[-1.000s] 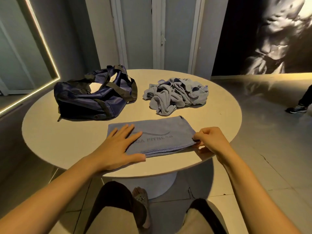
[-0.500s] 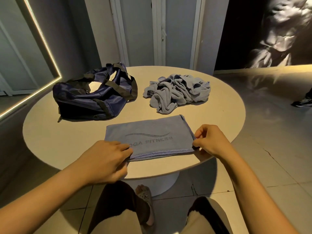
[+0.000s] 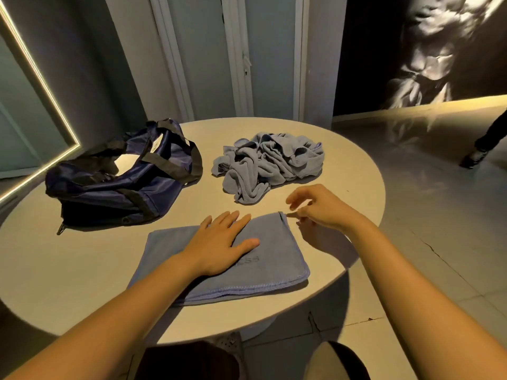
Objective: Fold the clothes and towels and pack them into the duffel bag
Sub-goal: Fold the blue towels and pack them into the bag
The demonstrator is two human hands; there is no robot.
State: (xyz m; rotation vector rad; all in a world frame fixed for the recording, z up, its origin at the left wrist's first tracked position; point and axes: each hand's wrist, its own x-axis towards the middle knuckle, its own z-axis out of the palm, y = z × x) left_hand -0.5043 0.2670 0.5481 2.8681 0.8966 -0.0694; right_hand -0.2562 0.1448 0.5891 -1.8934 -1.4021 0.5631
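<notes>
— In the head camera, where is the towel?
— One folded towel (image 3: 270, 271) lies at the near edge of the round table (image 3: 68, 264), directly in front of the person. Its long side runs from left to right, a little slanted.
— And the hands?
— The left hand (image 3: 219, 242) lies flat on the towel with straight fingers, pressing it down. The right hand (image 3: 321, 207) hovers just beside the far right corner, fingers loosely spread and holding nothing. Whether one fingertip touches the hem, I cannot tell.
— Which hand is for the next fold?
— I think the right one. It is nearest to the short right edge and could bring this edge over toward the left.
— How many things do you count?
— One duffel bag (image 3: 109, 185), which seems open, at the far left, nearer to the left hand. One crumpled heap of cloth (image 3: 270, 165) beyond the right hand. How many pieces are in it, I cannot say.
</notes>
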